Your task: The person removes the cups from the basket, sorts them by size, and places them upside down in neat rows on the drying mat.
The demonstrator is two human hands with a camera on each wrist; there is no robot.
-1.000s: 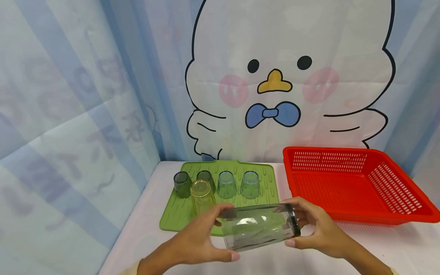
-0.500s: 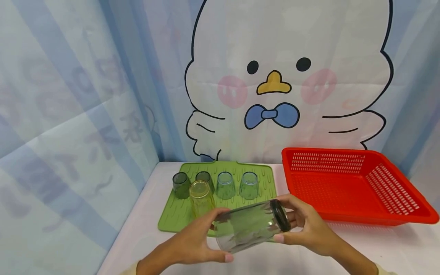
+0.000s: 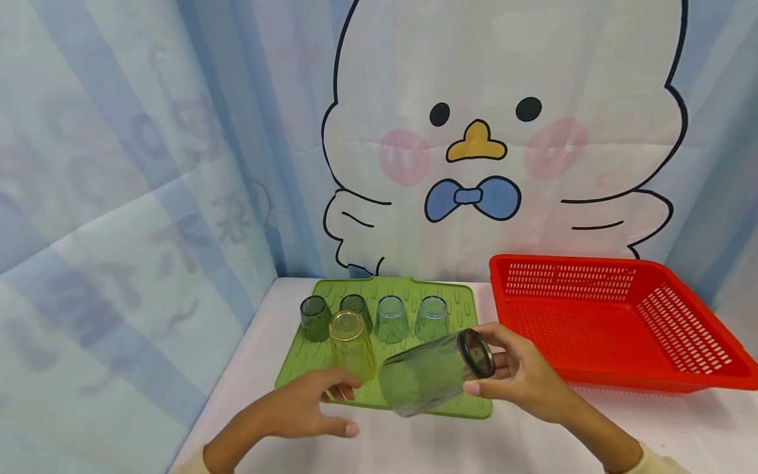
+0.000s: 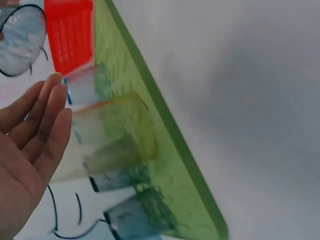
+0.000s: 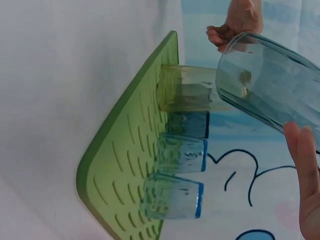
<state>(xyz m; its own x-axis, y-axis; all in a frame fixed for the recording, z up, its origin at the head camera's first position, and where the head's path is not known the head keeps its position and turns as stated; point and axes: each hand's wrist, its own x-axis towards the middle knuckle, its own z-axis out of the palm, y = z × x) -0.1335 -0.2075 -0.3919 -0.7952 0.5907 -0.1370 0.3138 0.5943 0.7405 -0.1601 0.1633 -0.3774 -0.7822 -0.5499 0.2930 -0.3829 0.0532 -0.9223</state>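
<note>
My right hand point(image 3: 533, 375) grips a large clear grey-tinted drinking glass point(image 3: 423, 375) near its thick dark base. The glass is tilted above the front of the green drying mat point(image 3: 456, 408), its base up toward the right and its mouth down to the left. My left hand point(image 3: 302, 405) is apart from the glass, fingers relaxed and holding nothing, in front of the upside-down yellow glass point(image 3: 351, 345). In the right wrist view, the tilted glass point(image 5: 265, 82) shows its mouth facing the mat.
Behind the yellow glass, two dark grey glasses point(image 3: 316, 319) and two light blue glasses point(image 3: 391, 319) stand in a row on the mat. A red plastic basket point(image 3: 568, 329) is at the right. A printed curtain point(image 3: 414, 237) hangs behind the white table point(image 3: 249, 368).
My left hand has let go of the glass's mouth end and moved left. My right hand has tilted the glass, lowering its mouth and shifting it a little left.
</note>
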